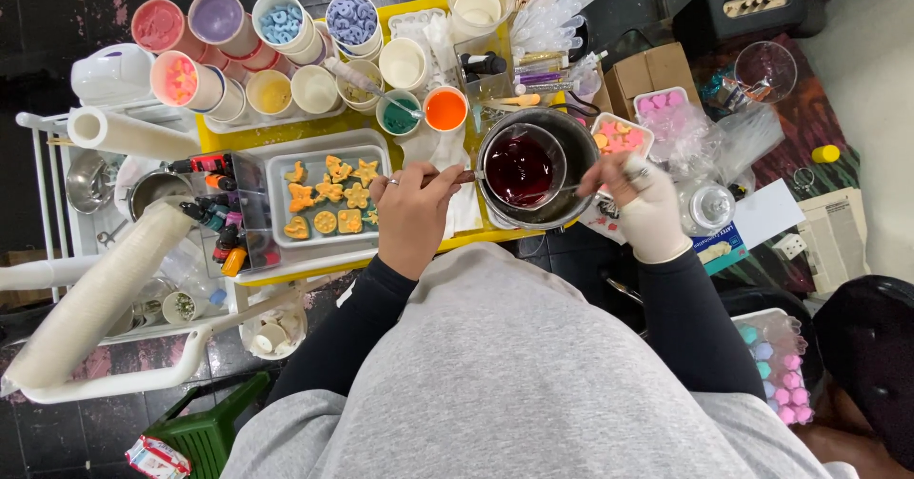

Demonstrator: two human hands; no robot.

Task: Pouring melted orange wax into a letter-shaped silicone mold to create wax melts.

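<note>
Grey lap nearest. Left hand [411,214] grips the handle of a small pan [520,167] of dark red liquid, steadying it inside a larger pot [571,136]; gloved right hand [645,205] pinches the pot's rim, bracing it.

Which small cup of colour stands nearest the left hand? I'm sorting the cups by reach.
The orange cup, right above the left hand; the teal cup sits beside it, slightly farther left.
</note>
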